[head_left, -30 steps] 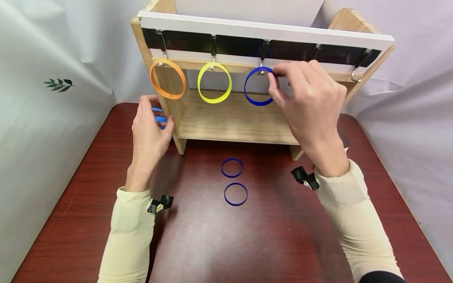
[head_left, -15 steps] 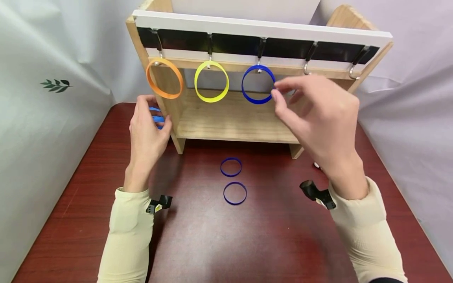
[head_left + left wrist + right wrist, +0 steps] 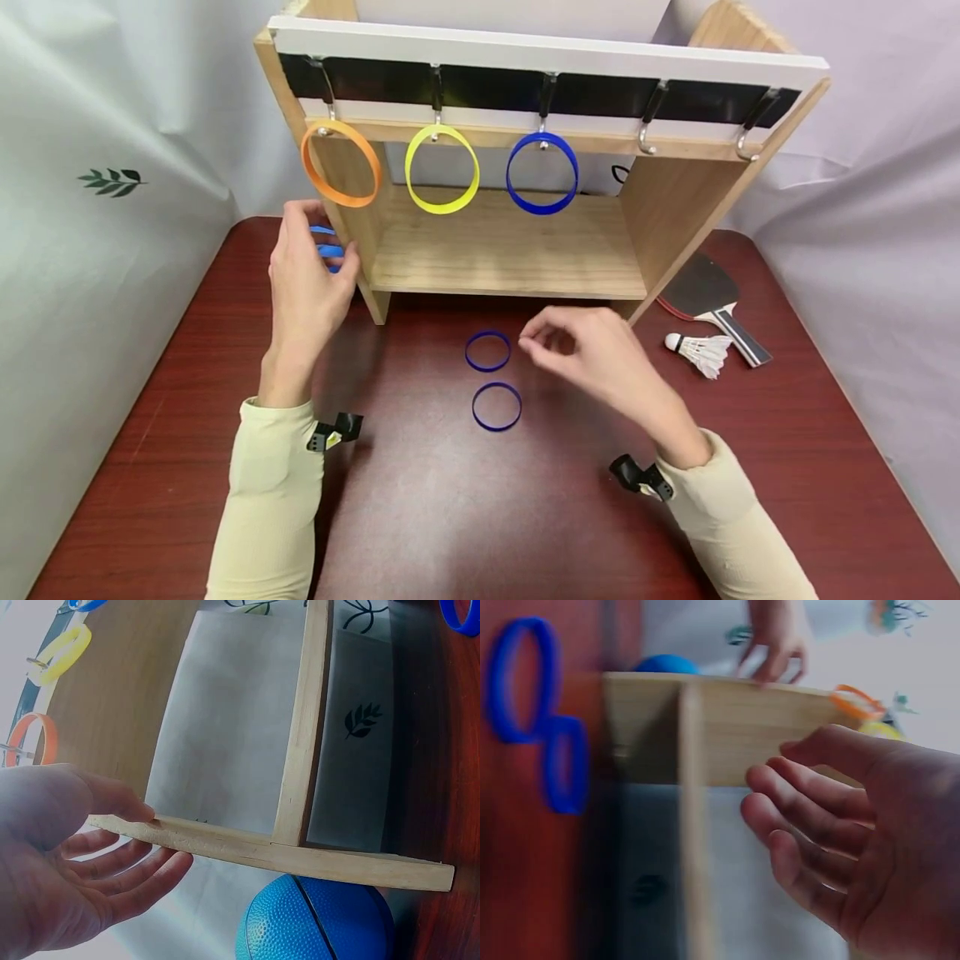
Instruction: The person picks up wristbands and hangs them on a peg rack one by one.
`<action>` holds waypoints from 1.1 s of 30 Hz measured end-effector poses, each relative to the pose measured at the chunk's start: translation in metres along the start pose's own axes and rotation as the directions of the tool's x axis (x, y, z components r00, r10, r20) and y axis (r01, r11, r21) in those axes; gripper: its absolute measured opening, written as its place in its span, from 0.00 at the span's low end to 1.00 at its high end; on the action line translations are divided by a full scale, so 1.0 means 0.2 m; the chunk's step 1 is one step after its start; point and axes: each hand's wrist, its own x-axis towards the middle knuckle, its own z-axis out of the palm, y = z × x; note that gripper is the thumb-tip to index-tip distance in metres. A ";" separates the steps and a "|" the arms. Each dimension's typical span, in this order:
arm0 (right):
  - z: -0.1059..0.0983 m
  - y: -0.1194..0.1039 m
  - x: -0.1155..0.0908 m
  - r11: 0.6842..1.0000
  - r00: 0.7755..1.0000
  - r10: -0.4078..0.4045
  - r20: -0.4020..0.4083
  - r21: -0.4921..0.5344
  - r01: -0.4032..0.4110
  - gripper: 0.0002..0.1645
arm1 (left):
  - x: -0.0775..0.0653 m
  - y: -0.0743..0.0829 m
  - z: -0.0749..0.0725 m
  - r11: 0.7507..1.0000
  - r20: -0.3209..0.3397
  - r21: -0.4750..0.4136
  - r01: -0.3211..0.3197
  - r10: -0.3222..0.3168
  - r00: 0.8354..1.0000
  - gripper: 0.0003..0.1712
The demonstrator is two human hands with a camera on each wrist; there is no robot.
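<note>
My left hand point(image 3: 303, 283) grips the left side panel of a wooden shelf point(image 3: 510, 250), thumb on one face and fingers on the other in the left wrist view. Low over the table, my right hand point(image 3: 592, 354) holds nothing, its fingers loosely bent. Just left of its fingertips lies a blue ring point(image 3: 487, 370), and a second blue ring point(image 3: 497, 429) lies nearer the front. From hooks along the shelf's upper rail hang an orange ring point(image 3: 348, 201), a yellow ring point(image 3: 442, 209) and another blue ring point(image 3: 542, 209). The two rightmost hooks point(image 3: 647, 137) carry no ring.
Against the outside of the left panel is a blue ball point(image 3: 315, 922) with a black seam. On the right, a table tennis paddle point(image 3: 701, 287) and a white shuttlecock point(image 3: 703, 354) lie on the dark red table point(image 3: 420, 517). Pale sheets point(image 3: 97, 275) hang around the sides.
My right hand has let go of the hanging blue ring and come down to beside the rings on the table. The left hand keeps its grip on the panel. The view has shifted slightly.
</note>
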 end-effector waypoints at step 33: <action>0.44 0.21 -0.09 0.984 0.960 0.167 0.224 0.018 -0.175 0.07 | 0.00 0.00 0.00 1.000 0.005 -0.014 0.000 0.000 1.000 0.23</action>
